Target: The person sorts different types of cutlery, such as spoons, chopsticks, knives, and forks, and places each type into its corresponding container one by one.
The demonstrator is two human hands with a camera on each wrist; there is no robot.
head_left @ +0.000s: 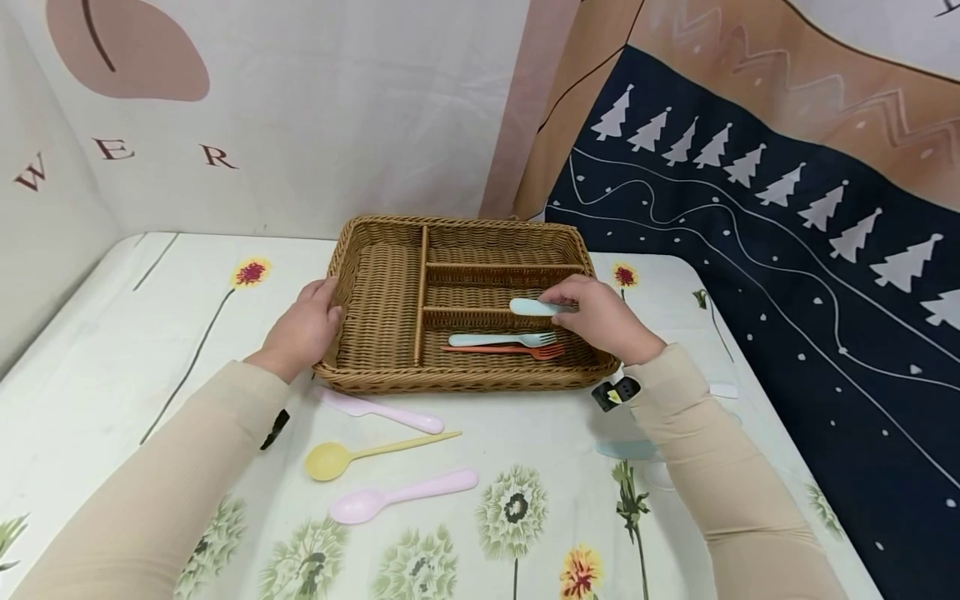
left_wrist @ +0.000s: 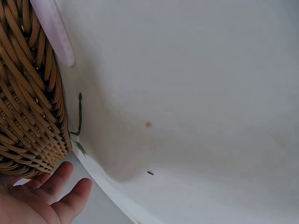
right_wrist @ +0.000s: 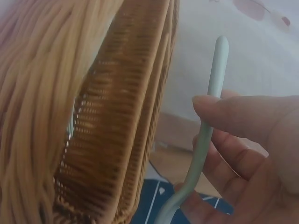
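Observation:
A brown wicker tray point(head_left: 465, 386) with several compartments stands at the table's far side. My right hand point(head_left: 600, 312) pinches a light-blue piece of cutlery point(head_left: 531, 307) over the tray's right part. In the right wrist view its handle point(right_wrist: 216, 74) runs between thumb and fingers and bends at the lower end; its head is hidden. Below it, in the front right compartment, lie a light-blue fork point(head_left: 487, 340) and an orange fork point(head_left: 498, 350). My left hand point(head_left: 303, 325) rests against the tray's left side, its fingers point(left_wrist: 63, 179) loosely spread by the woven wall.
In front of the tray lie a pink knife point(head_left: 390, 413), a yellow spoon point(head_left: 327, 461) and a pink spoon point(head_left: 363, 505). Partly behind my right sleeve lie a light-blue utensil point(head_left: 628, 450) and white pieces point(head_left: 722, 389). A fabric backdrop point(head_left: 337, 117) hangs behind the table.

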